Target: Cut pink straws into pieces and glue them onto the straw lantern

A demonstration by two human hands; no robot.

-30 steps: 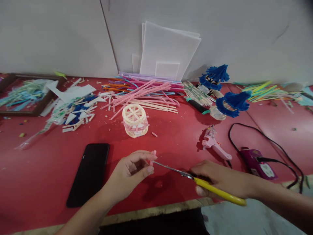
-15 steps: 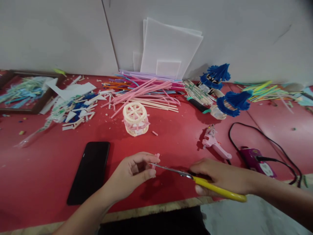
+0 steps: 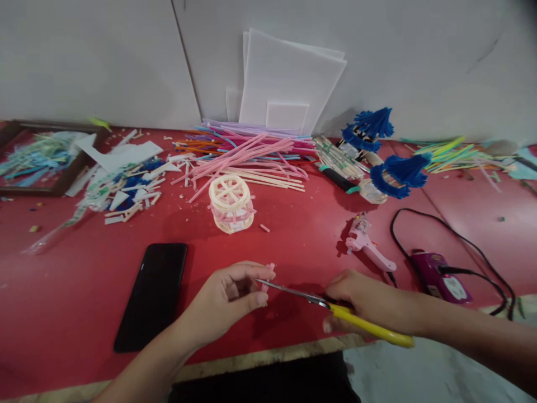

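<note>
Between the thumb and fingertips of my left hand (image 3: 230,296) is a short piece of pink stick (image 3: 265,285). My right hand (image 3: 361,299) is closed around the yellow-handled scissors (image 3: 369,327), and their blades reach left to the pink piece at my left fingertips. Whether the blades have cut into it I cannot tell. Beyond my hands stands a small round cage (image 3: 230,207) built from cream and pink sticks, with a spoked wheel on top. A loose pink bit (image 3: 264,228) lies just right of the cage.
A black phone (image 3: 153,296) lies left of my hands. At the right are a pink glue gun (image 3: 369,246) and a purple power box (image 3: 440,277) with a black cord. Colored sticks (image 3: 251,154), blue-roofed models (image 3: 398,176) and scraps (image 3: 134,190) line the back.
The scissor handles have shifted slightly left, and the lower fingers of my right hand have moved a little. My left hand stays almost in place with the pink piece.
</note>
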